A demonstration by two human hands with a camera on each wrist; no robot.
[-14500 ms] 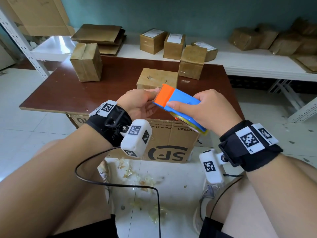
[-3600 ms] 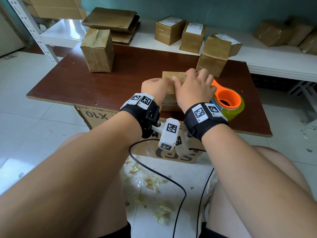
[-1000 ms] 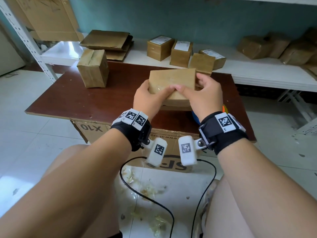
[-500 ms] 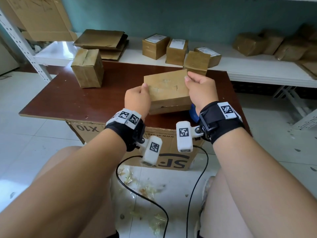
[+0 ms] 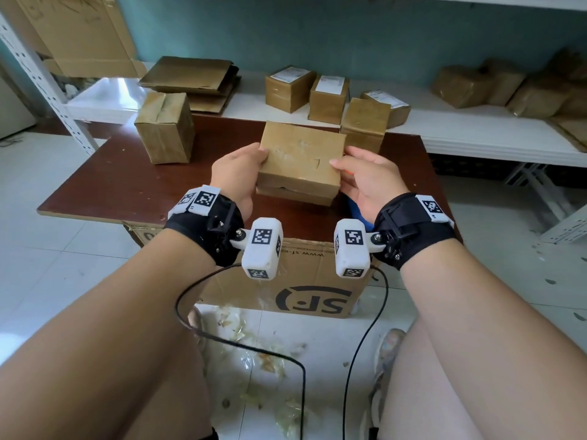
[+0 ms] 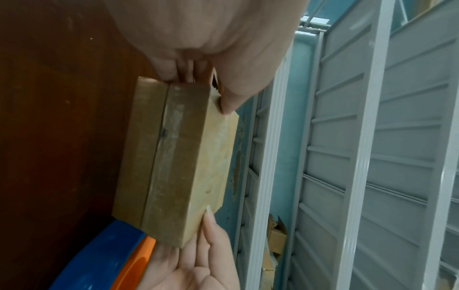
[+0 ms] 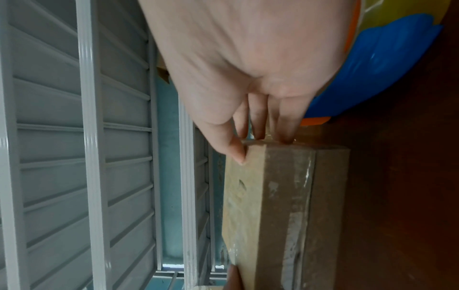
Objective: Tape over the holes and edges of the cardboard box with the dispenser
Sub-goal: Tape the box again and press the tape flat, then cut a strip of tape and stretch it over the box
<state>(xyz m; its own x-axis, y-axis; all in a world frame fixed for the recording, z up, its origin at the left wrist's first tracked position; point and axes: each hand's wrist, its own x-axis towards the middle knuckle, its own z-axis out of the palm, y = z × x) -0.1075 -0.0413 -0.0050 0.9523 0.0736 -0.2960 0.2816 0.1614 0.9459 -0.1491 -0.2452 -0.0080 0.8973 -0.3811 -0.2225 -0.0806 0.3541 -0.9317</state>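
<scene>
In the head view the person holds the cardboard box (image 5: 300, 160) above the near middle of the brown table (image 5: 133, 182), the left hand (image 5: 236, 176) gripping its left end with the thumb on top and the right hand (image 5: 365, 179) gripping its right end likewise. The step in hand appears to be inspection: the box should be turned slowly, face by face, so each untaped hole or edge is found before the dispenser is picked up. The top face is matt brown card with a small tear right of centre and a glossy film of tape. In the left wrist view the dispenser (image 6: 104, 257), smooth blue and orange plastic, lies on the table just beside the box's right end, under the right hand; the box's near side shows a straight seam between its two layers. In the right wrist view the fingers (image 7: 285, 125) press the box's end, the thumb on the top edge; a glossy, wrinkled tape strip crosses the near side, and a small hole marks the top face.
</scene>
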